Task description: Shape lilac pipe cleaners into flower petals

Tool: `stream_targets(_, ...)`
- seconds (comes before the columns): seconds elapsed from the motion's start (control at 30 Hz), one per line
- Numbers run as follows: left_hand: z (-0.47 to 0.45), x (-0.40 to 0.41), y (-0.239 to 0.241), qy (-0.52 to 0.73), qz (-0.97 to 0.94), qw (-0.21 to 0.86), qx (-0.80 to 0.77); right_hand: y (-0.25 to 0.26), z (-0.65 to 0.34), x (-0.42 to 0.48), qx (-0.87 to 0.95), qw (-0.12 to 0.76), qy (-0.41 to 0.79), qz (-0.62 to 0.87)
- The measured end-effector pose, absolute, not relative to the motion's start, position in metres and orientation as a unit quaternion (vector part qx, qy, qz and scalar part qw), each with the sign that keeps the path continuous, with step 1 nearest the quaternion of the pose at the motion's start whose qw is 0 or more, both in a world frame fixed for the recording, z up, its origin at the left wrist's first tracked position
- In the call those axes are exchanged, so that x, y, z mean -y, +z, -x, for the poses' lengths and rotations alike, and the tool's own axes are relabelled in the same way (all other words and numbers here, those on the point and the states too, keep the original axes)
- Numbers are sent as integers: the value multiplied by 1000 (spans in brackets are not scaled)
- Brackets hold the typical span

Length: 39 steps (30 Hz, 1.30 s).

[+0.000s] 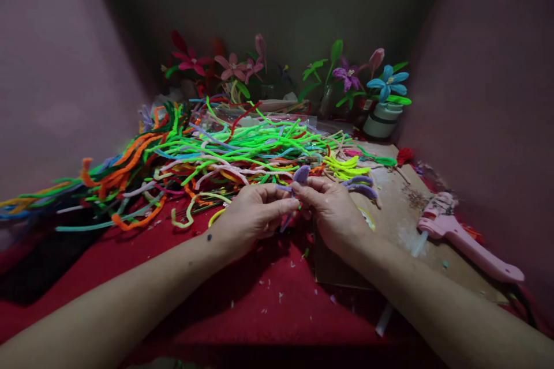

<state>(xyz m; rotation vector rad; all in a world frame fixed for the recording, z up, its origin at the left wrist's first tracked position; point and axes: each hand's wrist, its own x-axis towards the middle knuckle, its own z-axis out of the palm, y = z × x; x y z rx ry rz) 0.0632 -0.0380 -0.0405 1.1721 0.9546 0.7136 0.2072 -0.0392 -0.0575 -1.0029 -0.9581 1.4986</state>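
A purple pipe-cleaner flower (302,173) is pinched between my two hands over the front of the red table. One petal points up, and slimmer purple parts stick out to the left and below; its centre is hidden by my fingers. My left hand (259,213) is closed, thumb and fingertips on the flower's left and lower side. From the right, my right hand (331,210) grips it with thumb and index finger just under the upper petal. Loose purple petals (361,187) lie on the cardboard beyond my right hand.
A tangled heap of coloured pipe cleaners (242,150) spreads behind and left of my hands. At right, a pink glue gun (467,242) rests on the cardboard (389,176). Finished flowers, including a blue flower (388,83) in a jar (381,121), line the back. Scraps dot the red cloth (259,311).
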Motion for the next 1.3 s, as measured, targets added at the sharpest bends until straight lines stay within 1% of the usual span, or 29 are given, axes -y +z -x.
stream_targets(0.17, -68, 40, -52, 314, -486, 711, -400, -60, -206, 38, 366, 519, 667, 389)
stream_targets(0.27, -68, 40, -51, 301, -494, 715, -394, -62, -206, 36, 370, 525, 661, 388)
stream_targets(0.37, -69, 40, -47, 331, -544, 640, -430, -62, -208, 36, 393, 536, 630, 403)
stream_targets(0.47, -70, 40, -42, 388, -567, 566, -455, -61, -209, 38, 413, 521, 630, 401)
stream_targets(0.6, -67, 39, -37, 400, -581, 520, -481, -58, -209, 39, 419, 507, 654, 375)
stream_targets(0.73, -61, 36, -36, 390, -593, 528, -466, -59, -210, 37, 419, 512, 650, 373)
stream_targets(0.83, -60, 33, -40, 380, -593, 557, -439, -60, -210, 37, 421, 513, 640, 386)
stream_targets(0.97, -61, 32, -45, 377, -587, 571, -434, -58, -209, 39, 444, 493, 632, 401)
stream_targets(1.03, -61, 32, -45, 376, -592, 561, -440, -55, -208, 40, 461, 492, 610, 416)
stream_targets(1.17, -60, 34, -43, 360, -597, 558, -451, -53, -210, 39, 493, 513, 525, 467)
stream_targets(1.3, -60, 33, -43, 345, -601, 565, -449, -55, -211, 38, 538, 499, 471, 489)
